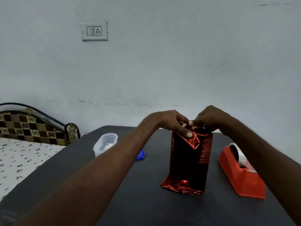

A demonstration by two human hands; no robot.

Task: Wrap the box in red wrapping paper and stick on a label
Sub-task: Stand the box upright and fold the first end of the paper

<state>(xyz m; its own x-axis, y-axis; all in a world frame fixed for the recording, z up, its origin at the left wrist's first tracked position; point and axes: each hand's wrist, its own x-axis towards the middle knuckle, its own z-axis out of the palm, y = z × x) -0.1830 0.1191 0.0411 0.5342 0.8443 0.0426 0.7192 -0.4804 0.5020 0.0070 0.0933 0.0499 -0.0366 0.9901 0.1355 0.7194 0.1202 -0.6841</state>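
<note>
The left hand [169, 122] presses its thumb on the folded red paper [189, 160] atop the upright box, mid-table [130, 201]. Further left sit a clear tub [105, 144] and blue lid [140, 154]. The right hand [210, 119] pinches the paper's top edge; a red tape dispenser [241, 173] stands rightmost.

We are not seeing the box: the red wrapping paper [190, 162] is covering it all. Our left arm is hiding most of the blue lid [140, 154]. The bed [19, 160] is running off the left edge.
</note>
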